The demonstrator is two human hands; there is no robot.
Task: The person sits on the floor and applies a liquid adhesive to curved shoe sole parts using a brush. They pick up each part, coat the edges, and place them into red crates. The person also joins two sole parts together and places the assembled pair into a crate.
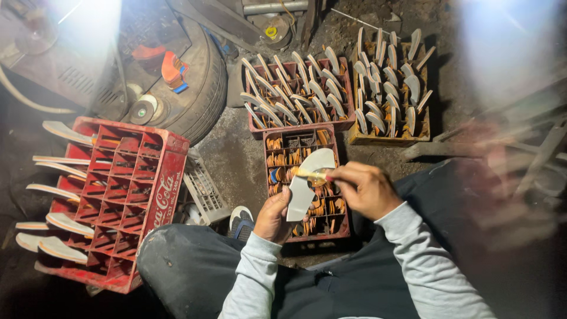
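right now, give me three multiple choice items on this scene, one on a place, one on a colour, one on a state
1. Where is the big crate lying on its side?
A. at the person's left
B. at the person's right
C. on the tyre

2. What colour is that crate?
A. blue
B. red
C. green

3. What is the left hand doing?
A. resting empty
B. holding a pale curved blade
C. gripping the tyre

Answers:
1 A: it lies by the left knee.
2 B: its walls are red.
3 B: fingers wrap the blade's lower end while the right hand puts a small brush to it.
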